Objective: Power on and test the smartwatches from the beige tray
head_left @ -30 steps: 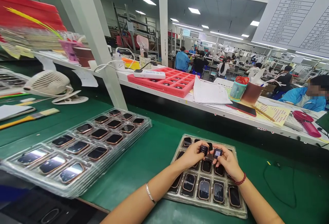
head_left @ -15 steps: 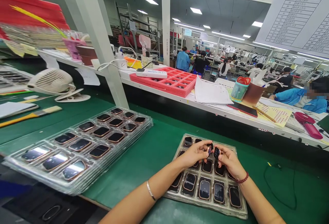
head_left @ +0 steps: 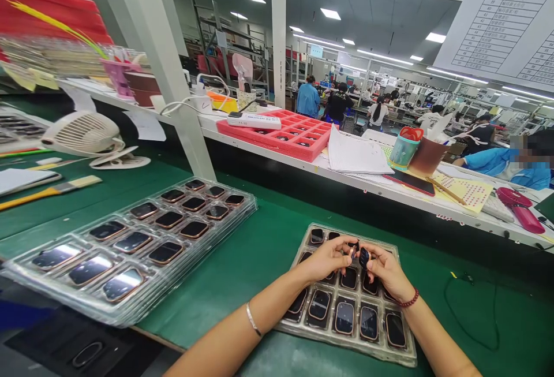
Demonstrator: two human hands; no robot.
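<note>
Above the clear plastic tray (head_left: 346, 345) on the right, both my hands are pinching small watch parts. My left hand (head_left: 331, 260) grips a smartwatch case (head_left: 353, 252) by its edge, seen almost side-on with a gold-coloured rim. Close beside it, my right hand (head_left: 386, 266) has a second smartwatch case (head_left: 364, 257) between thumb and fingers, a dark face turned towards the left. Whether the two pieces touch or are joined cannot be made out. Under the hands, gold-rimmed smartwatch cases (head_left: 345, 316) with dark screens lie in the tray's pockets, some covered by my fingers.
Stacked clear trays (head_left: 173, 284) holding more watch cases stand left. Beyond them are a brush (head_left: 52, 190) and a clip fan (head_left: 84, 134). A raised white shelf (head_left: 346, 180) carries a red foam tray (head_left: 277, 145), papers and cups. A thin cable (head_left: 471, 331) lies right.
The view has shifted very slightly. Both hands stay over the tray with the same watch cases in them, and the right one's piece has turned or moved a touch.
</note>
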